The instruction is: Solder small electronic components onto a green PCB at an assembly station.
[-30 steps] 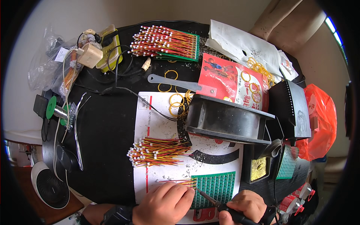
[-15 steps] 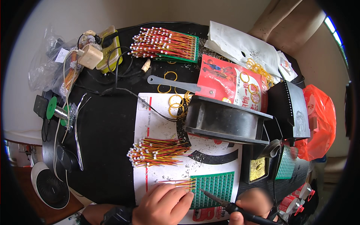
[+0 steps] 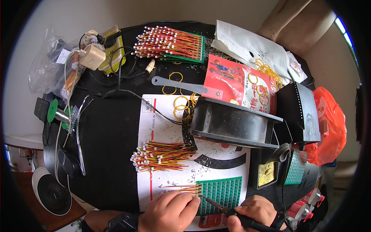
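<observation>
A green circuit board (image 3: 222, 193) lies on the white printed sheet in front of me, with red and yellow connector wires (image 3: 189, 188) along its left edge. My left hand (image 3: 170, 210) is closed at that edge, its fingertips pinched on a wire mostly hidden beneath them. In my right hand (image 3: 257, 210) is a black-handled soldering iron (image 3: 235, 214), held like a pen. Its metal tip points left and reaches the board's wired edge, close to my left fingertips. Whether the tip touches a joint is too small to tell.
Loose connector wires (image 3: 164, 156) lie beyond my left hand. A black fan (image 3: 234, 123) stands behind the board. Right of it are a holder with yellow sponge (image 3: 266, 174) and another board (image 3: 296, 167). Wired boards (image 3: 170, 43) are stacked far back; a solder spool (image 3: 62, 115) stands left.
My right hand has moved slightly left, bringing the iron's tip closer to the board's left edge and my left fingertips. My left hand has stayed nearly in place.
</observation>
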Tool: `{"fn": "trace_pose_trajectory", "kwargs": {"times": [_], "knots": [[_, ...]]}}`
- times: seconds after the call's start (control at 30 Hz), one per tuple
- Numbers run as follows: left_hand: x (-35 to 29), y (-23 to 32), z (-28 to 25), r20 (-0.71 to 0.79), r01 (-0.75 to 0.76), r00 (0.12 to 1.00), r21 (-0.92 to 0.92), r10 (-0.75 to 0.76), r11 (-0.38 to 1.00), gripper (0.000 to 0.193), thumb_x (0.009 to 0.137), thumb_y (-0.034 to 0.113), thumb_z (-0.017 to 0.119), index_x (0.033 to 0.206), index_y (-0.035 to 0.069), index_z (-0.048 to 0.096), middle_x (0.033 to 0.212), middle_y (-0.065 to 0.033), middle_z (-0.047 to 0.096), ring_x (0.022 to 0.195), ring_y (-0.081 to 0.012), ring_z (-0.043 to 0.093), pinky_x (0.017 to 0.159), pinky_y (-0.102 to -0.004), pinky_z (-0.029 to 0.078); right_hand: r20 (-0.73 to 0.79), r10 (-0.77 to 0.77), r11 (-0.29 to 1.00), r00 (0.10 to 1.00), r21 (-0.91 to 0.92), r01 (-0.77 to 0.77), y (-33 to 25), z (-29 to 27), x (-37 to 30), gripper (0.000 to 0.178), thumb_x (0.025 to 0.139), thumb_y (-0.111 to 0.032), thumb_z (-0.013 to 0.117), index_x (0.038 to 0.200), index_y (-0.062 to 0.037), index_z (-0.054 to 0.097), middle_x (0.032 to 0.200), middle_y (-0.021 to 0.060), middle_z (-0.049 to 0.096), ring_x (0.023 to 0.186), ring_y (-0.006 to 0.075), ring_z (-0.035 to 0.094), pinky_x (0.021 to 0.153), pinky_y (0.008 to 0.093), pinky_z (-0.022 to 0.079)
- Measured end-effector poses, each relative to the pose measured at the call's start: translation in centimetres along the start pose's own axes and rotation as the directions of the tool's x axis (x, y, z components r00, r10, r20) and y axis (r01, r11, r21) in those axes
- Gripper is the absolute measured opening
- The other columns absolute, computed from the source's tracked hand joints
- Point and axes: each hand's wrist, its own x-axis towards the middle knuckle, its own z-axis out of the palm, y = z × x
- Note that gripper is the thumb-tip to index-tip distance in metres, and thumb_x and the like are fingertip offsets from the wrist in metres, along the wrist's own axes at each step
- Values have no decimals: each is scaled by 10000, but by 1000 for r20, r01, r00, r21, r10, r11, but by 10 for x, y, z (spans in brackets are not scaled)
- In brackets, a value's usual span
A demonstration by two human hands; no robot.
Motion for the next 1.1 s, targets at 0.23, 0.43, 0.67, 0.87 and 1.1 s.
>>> {"fn": "trace_pose_trajectory", "kwargs": {"times": [0.23, 0.43, 0.67, 0.87, 1.1], "knots": [[-1, 0, 0, 8, 6, 1000, -7, -6, 1000, 112, 841, -16, 679, 947, -39, 703, 901, -137, 678, 826, -301, 681, 732, -374, 575, -4, 14, 1000, 1000, -10, -14, 0, 1, 0, 194, 814, 1, 784, 839, 67, 604, 639, 130, 567, 469, 245, 545, 454, 342, 424], [0, 0, 0, 5, -5, 1000, -9, 5, 1000, 116, 839, -20, 679, 950, -41, 702, 902, -141, 678, 830, -303, 680, 736, -377, 575, 1, 13, 1000, 1000, -6, -13, 0, 0, 1, 198, 814, -1, 789, 838, 67, 605, 642, 134, 571, 470, 248, 549, 454, 345, 425], [-1, 0, 0, 21, -3, 1000, 9, 3, 1000, 126, 834, -16, 680, 954, -44, 705, 906, -147, 679, 831, -308, 679, 743, -379, 574, -21, 19, 1000, 1000, -1, -19, -1, 0, 1, 186, 814, 5, 783, 840, 63, 607, 641, 134, 565, 466, 249, 542, 453, 346, 421], [-1, 0, -1, 17, -12, 1000, 13, 12, 1000, 125, 836, -13, 675, 952, -46, 705, 911, -152, 679, 836, -313, 678, 749, -384, 574, 17, 23, 999, 1000, 22, -23, -1, -6, 1, 164, 818, 19, 760, 842, 61, 604, 630, 128, 549, 463, 249, 527, 453, 350, 412], [0, -3, 2, 0, -27, 1000, -3, 27, 1000, 137, 834, -17, 668, 963, -53, 693, 908, -153, 669, 834, -316, 672, 746, -388, 571, -2, 32, 999, 999, 20, -32, 0, -1, 1, 163, 810, 20, 758, 828, 55, 600, 627, 121, 547, 465, 239, 527, 453, 338, 406]]}}
